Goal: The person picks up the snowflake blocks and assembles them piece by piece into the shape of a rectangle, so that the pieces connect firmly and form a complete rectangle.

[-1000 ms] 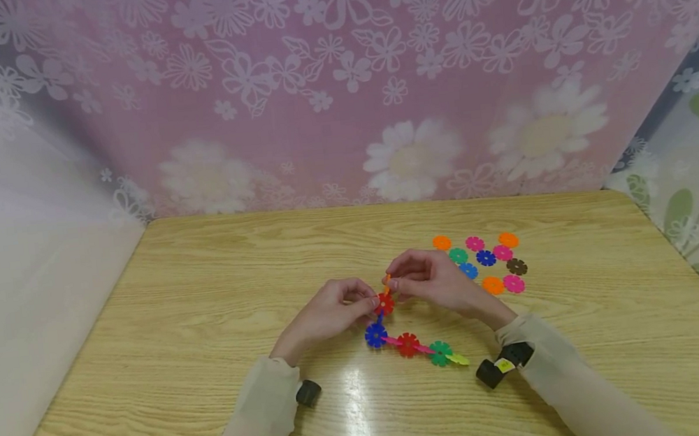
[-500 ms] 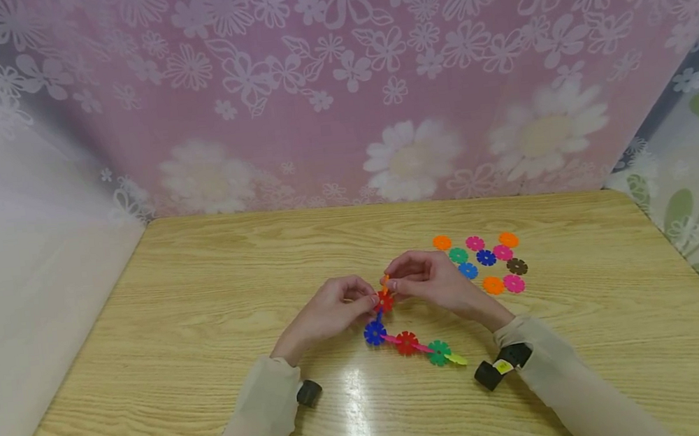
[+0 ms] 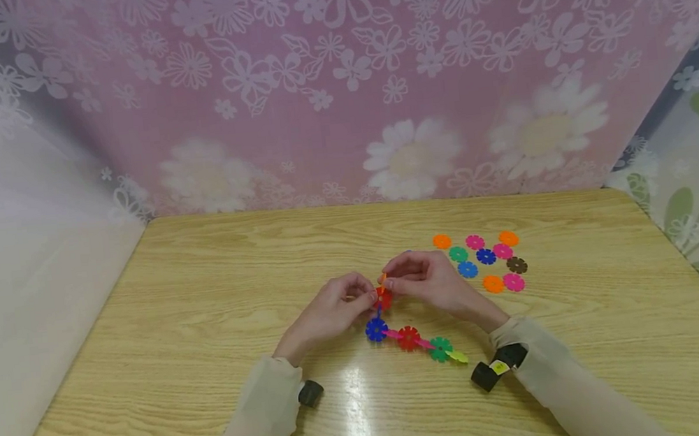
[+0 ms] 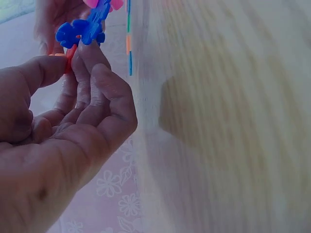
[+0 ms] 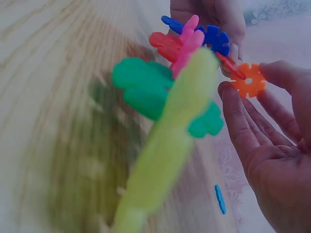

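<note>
A chain of notched plastic snowflake discs hangs between the two hands in the head view. The left hand [image 3: 333, 309] pinches the upper red disc [image 3: 383, 299] between thumb and fingertips. An orange disc [image 5: 248, 81] is pinched at its edge by the right hand [image 3: 429, 282]; it meets that red disc edge to edge, at an angle. Below, the chain runs through a blue disc [image 3: 376, 329], pink links, another red disc [image 3: 408, 339] and a green disc [image 3: 441, 348] to a yellow disc [image 3: 458, 356], which looms blurred in the right wrist view.
Loose discs lie flat on the wooden table [image 3: 204, 281] beyond the right hand, among them a brown disc [image 3: 516, 265], a light blue disc [image 3: 467, 269] and an orange disc [image 3: 493, 284]. A pink flowered cloth [image 3: 290, 125] stands along the table's back edge.
Over the last second the right hand has shifted slightly left with the orange disc, nearer the left hand. The hanging chain has risen a little. Both hands keep their pinches.
</note>
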The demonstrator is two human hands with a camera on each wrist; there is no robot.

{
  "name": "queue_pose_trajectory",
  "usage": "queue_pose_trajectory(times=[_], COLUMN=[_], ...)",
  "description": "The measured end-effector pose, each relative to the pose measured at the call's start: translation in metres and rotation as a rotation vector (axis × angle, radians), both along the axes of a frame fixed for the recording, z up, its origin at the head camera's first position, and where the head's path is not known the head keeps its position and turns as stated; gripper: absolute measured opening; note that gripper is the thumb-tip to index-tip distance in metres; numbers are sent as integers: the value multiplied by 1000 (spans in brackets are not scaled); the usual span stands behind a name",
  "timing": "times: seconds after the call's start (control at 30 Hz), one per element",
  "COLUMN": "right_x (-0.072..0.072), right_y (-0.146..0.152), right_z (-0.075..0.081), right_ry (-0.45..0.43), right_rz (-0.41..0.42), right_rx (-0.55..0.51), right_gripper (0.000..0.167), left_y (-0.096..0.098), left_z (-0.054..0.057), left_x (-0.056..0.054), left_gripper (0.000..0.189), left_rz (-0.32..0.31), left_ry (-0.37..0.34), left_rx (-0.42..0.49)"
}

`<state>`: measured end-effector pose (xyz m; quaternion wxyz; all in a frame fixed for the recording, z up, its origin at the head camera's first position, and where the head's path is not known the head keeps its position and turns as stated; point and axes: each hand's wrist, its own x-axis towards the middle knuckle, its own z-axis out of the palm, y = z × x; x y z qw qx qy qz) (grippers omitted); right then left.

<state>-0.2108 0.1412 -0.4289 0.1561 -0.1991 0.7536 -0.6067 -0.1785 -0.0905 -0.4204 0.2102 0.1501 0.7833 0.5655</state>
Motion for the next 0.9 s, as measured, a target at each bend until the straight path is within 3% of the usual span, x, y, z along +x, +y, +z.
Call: queue_pose_trajectory(times=[0.4,0.63,0.9], right_x=[-1,-4,-2], right_y=[8,14,13], right_z=[6,5,-4], right_ry=[-11,38,18], right_rz=[45,53,43], right_rx=[8,49,25], right_gripper=[25,16,12], left_y=[0,1,5], left_z=[0,3,6], left_x=[-1,-5,-6], left_gripper=[17,15,21], left_rz=[71,117,113], left_ry=[12,114,200], left_rx=[-17,-125,-159])
